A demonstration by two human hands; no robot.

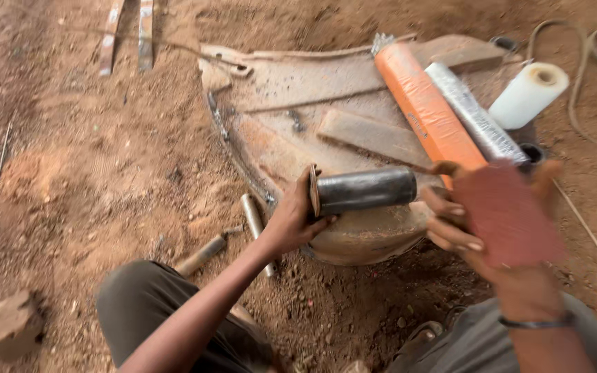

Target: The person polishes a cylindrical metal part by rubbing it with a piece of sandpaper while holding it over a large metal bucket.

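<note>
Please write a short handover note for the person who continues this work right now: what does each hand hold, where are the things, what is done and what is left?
Left hand: grips the flanged end of the dark metal cylinder, held lying sideways over the rusty metal plate.
Right hand: holds a reddish-brown sheet of sandpaper beside the cylinder's free end, not touching it; the hand is blurred.
On the plate: an orange wrapped pack, a silver wrapped pack, a white roll, a flat metal bar.
On the dirt by the left wrist: a short metal rod.
Done: cylinder picked up, sandpaper in hand.
Left: probably rubbing the cylinder; how clean it is cannot be told.
</note>
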